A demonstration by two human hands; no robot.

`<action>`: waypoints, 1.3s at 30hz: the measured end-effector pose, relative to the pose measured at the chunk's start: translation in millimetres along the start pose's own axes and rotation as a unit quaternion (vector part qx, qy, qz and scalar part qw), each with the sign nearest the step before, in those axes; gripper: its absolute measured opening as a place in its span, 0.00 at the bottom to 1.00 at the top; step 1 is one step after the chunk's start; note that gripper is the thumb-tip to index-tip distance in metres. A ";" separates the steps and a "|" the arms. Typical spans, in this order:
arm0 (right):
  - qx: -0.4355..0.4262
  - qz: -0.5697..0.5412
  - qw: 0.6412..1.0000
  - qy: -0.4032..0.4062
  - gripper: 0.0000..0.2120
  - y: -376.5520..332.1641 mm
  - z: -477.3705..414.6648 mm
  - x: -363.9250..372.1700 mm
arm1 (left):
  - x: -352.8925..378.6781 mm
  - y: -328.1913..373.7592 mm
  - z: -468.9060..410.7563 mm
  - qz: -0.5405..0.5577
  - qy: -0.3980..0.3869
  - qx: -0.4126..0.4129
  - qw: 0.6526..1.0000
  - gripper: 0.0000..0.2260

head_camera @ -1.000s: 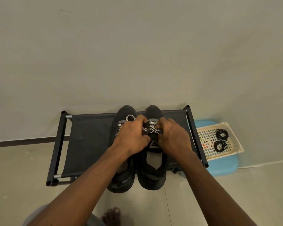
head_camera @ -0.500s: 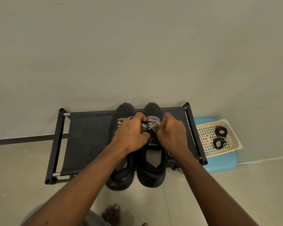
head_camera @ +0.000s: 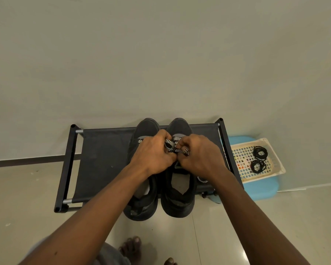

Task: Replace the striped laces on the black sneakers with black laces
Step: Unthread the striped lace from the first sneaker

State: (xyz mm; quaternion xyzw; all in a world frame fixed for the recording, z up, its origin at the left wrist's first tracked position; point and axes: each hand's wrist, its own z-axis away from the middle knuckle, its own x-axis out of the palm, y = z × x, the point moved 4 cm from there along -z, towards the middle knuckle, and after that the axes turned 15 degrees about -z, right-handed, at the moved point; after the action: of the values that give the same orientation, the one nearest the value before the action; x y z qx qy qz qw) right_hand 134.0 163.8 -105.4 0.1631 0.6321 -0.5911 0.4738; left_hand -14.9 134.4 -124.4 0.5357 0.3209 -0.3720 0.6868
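Two black sneakers stand side by side on a low black rack [head_camera: 101,153], toes toward the wall. The left sneaker [head_camera: 141,205] lies partly under my left forearm. The right sneaker [head_camera: 179,199] carries a black-and-white striped lace [head_camera: 170,144] across its upper. My left hand [head_camera: 153,153] and my right hand [head_camera: 201,155] meet over that lace, and the fingers of both pinch it. A loose end of the striped lace [head_camera: 202,180] hangs by my right wrist. Two coiled black laces [head_camera: 260,152] lie in a cream basket [head_camera: 275,169] at the right.
The basket rests on a light blue stool [head_camera: 262,188] right of the rack, against the pale wall. The floor is glossy tile. My bare toes [head_camera: 131,247] show at the bottom, in front of the sneakers' heels.
My hands have drawn closer together over the right sneaker's striped lace, and more loose lace shows beside my right wrist. The view has shifted slightly.
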 end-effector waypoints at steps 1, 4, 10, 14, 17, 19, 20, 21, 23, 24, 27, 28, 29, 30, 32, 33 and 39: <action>-0.013 0.015 1.000 0.005 0.12 -1.5 0.3 -1.2 | -0.7 -0.4 0.1 0.002 -0.004 -0.003 1.000 0.21; -0.047 0.043 0.997 0.032 0.09 -3.8 0.6 0.1 | -2.8 1.0 0.2 0.006 -0.013 0.001 1.000 0.21; -0.061 0.082 0.993 0.054 0.15 -7.6 0.9 4.6 | -3.6 1.0 1.5 0.005 -0.007 0.006 1.000 0.21; -0.044 0.132 0.985 0.102 0.07 -1.5 -1.5 -7.3 | -3.7 -0.4 -0.5 0.006 -0.015 -0.004 1.000 0.21; 0.055 -0.002 0.980 0.190 0.05 14.6 -3.3 -29.4 | -3.7 -1.7 -0.6 0.016 -0.025 -0.007 1.000 0.20; 0.149 -0.105 0.958 0.222 0.06 31.4 -2.0 -40.6 | -3.7 -2.4 -0.5 0.020 -0.027 -0.010 0.999 0.19; 0.189 -0.183 0.936 0.236 0.07 39.5 -2.0 -43.0 | -3.7 -2.4 -1.0 0.023 -0.028 -0.012 0.999 0.19; 0.217 -0.282 0.902 0.243 0.09 44.1 -2.6 -42.0 | -3.3 -2.9 -1.3 0.026 -0.029 -0.014 0.999 0.19; 0.239 -0.492 0.806 0.225 0.09 42.2 -5.2 -31.7 | -3.1 -2.9 -1.7 0.024 -0.027 -0.014 0.999 0.19; 0.232 -0.565 0.764 0.209 0.08 37.2 -6.9 -26.2 | -2.8 -3.1 -1.3 0.023 -0.027 -0.014 0.999 0.19; 0.166 -0.525 0.813 0.188 0.08 28.0 -11.2 -23.0 | -2.5 -3.7 -0.9 0.023 -0.023 -0.014 0.999 0.19; 0.128 -0.438 0.872 0.177 0.10 26.1 -11.5 -23.6 | -2.2 -3.4 -1.0 0.020 -0.022 -0.013 0.999 0.19; 0.089 -0.342 0.922 0.157 0.10 22.1 -11.2 -23.2 | -2.3 -3.1 -1.1 0.016 -0.020 -0.012 1.000 0.19; 0.054 -0.256 0.956 0.130 0.09 17.2 -9.7 -21.1 | -2.5 -2.7 -1.3 0.014 -0.018 -0.010 1.000 0.19; 0.022 -0.160 0.985 0.058 0.05 8.8 -6.7 -13.0 | -2.6 -2.3 -1.8 0.014 -0.019 -0.010 1.000 0.20; 0.022 -0.121 0.992 0.024 0.07 7.7 -5.5 -7.8 | -2.5 -2.2 -2.1 0.016 -0.022 -0.009 1.000 0.20; 0.016 0.084 0.996 0.031 0.14 11.7 -7.7 4.2 | -0.5 -4.2 -2.6 0.039 -0.029 -0.007 0.999 0.23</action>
State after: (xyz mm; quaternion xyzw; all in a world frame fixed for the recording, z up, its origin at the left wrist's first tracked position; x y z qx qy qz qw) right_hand 137.8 172.1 -116.7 0.2413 0.6208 -0.5544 0.4990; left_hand -18.8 136.3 -126.6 0.5314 0.2824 -0.3585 0.7137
